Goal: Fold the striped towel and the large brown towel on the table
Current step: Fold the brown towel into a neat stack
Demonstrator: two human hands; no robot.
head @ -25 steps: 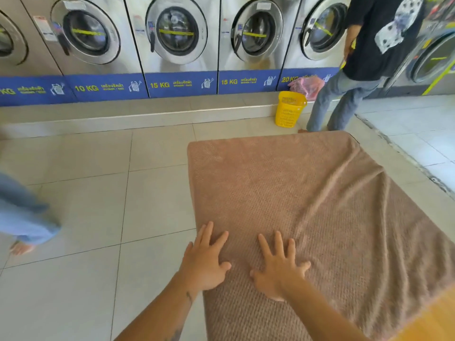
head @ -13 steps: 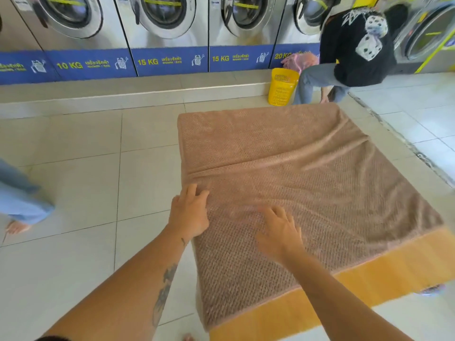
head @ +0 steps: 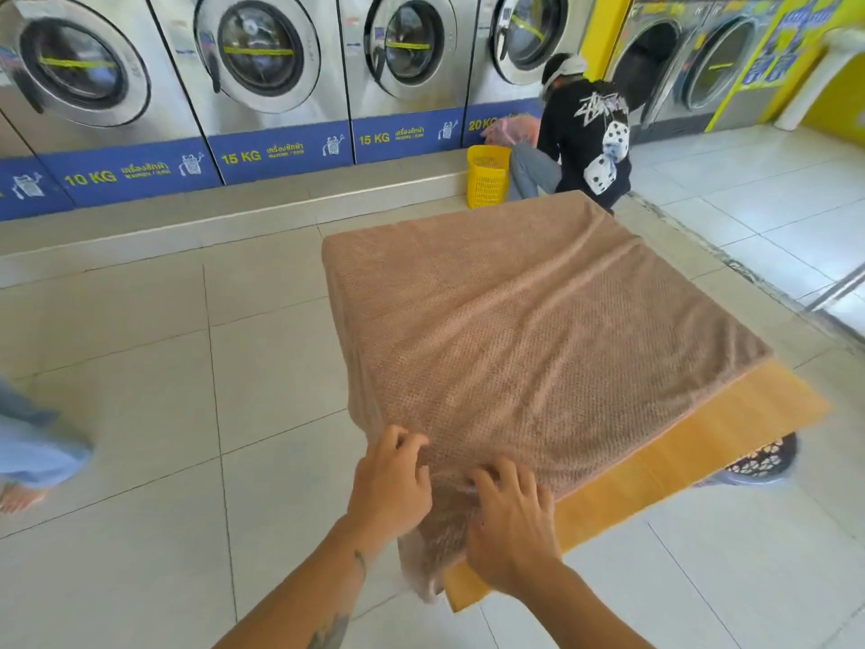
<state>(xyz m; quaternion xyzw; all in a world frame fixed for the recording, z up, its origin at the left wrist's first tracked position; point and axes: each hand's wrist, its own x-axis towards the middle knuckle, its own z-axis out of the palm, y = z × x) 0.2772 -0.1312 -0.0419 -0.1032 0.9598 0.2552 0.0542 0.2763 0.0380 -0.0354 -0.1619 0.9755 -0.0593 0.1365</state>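
The large brown towel [head: 529, 330] lies spread over most of the wooden table [head: 692, 447], with shallow creases across it and its near left corner hanging off the table edge. My left hand [head: 391, 480] grips the towel's near left edge with curled fingers. My right hand [head: 510, 522] sits just to its right, fingers curled into the bunched cloth at the near corner. No striped towel is in view.
A row of washing machines [head: 262, 63] lines the far wall. A person in a black shirt [head: 590, 142] crouches beyond the table beside a yellow basket [head: 487, 180]. A dark basket [head: 758, 461] stands under the table's right side. Another person's leg [head: 32, 442] is at the left.
Both hands slid back from flat on the towel's middle to its near left corner and curled into the cloth. The view pulled back, showing the bare wooden table edge.
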